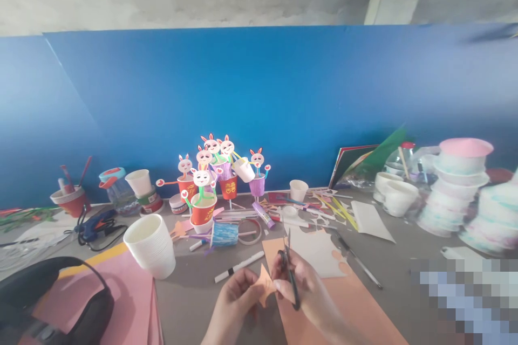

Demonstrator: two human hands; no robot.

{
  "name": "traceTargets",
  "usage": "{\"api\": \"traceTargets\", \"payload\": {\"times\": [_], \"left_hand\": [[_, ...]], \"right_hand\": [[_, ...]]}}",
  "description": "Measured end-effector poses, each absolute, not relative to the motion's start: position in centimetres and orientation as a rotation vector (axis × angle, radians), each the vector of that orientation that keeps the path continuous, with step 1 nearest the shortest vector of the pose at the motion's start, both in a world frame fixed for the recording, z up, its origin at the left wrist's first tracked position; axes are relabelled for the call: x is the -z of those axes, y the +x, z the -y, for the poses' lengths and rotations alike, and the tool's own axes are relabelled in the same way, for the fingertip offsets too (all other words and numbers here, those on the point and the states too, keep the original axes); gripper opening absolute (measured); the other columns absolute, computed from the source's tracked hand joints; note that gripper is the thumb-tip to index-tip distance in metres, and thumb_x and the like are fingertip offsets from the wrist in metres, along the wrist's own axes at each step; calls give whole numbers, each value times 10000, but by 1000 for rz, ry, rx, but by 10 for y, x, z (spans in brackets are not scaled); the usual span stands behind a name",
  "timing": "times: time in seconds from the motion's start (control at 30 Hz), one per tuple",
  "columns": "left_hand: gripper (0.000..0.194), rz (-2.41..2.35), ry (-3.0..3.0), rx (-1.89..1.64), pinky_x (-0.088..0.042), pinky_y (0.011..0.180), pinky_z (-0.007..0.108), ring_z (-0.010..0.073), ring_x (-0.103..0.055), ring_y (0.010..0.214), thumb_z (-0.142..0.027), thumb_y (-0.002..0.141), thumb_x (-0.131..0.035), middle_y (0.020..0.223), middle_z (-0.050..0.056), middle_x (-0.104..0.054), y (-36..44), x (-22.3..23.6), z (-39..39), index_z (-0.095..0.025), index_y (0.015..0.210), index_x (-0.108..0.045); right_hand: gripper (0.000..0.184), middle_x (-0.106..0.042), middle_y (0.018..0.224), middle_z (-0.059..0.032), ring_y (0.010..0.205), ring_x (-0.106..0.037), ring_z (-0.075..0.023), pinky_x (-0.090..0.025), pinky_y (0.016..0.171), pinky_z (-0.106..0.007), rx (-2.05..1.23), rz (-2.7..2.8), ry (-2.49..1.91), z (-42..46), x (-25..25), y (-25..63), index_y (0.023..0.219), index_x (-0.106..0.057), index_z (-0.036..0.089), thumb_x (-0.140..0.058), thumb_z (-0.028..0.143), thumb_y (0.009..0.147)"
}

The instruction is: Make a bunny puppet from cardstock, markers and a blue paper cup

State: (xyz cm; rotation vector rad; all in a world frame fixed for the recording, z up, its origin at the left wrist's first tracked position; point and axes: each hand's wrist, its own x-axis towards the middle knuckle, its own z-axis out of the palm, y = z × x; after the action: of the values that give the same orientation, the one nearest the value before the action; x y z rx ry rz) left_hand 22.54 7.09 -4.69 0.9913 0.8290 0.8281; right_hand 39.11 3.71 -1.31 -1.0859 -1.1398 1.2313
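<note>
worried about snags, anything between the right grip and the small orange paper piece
Nothing visible: the right grip, holding scissors, is at one edge of the orange piece; the left grip pinches its other side.

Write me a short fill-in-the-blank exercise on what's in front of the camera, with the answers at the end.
1. The left hand pinches a small paper cutout whose colour is ____.
2. The right hand holds a pair of black-handled ____.
3. The wide panel standing behind the table is ____.
4. The faces of the cup figures have the long ears of a ____.

Missing words: orange; scissors; blue; rabbit.
</note>
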Motion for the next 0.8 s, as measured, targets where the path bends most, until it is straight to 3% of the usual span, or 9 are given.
{"api": "traceTargets", "payload": {"times": [0.23,0.47,0.8], "left_hand": [[417,-766,840,-771,-430,503,200,105,-566,540,-449,616,-868,654,15,-683,225,45,-68,-179,691,-559],[386,-781,820,-732,-358,452,178,75,-494,480,-398,604,-856,594,-28,-624,226,39,-65,-183,653,-539],[350,-765,796,-745,-363,463,173,59,-455,474,-392,637,-847,610,-29,-616,227,38,-63,-166,674,-583]], "right_hand": [[176,-567,729,50,616,-590,-137,-450,565,-241,-1248,1117,-1106,-37,16,389,800,-541,214,-657,159,680],[196,-544,690,62,557,-503,-111,-404,518,-224,-1264,1105,-1132,-37,12,390,805,-536,215,-682,203,674],[186,-556,702,56,549,-538,-109,-422,525,-237,-1219,1121,-1158,-38,14,388,810,-533,206,-688,214,706]]}}
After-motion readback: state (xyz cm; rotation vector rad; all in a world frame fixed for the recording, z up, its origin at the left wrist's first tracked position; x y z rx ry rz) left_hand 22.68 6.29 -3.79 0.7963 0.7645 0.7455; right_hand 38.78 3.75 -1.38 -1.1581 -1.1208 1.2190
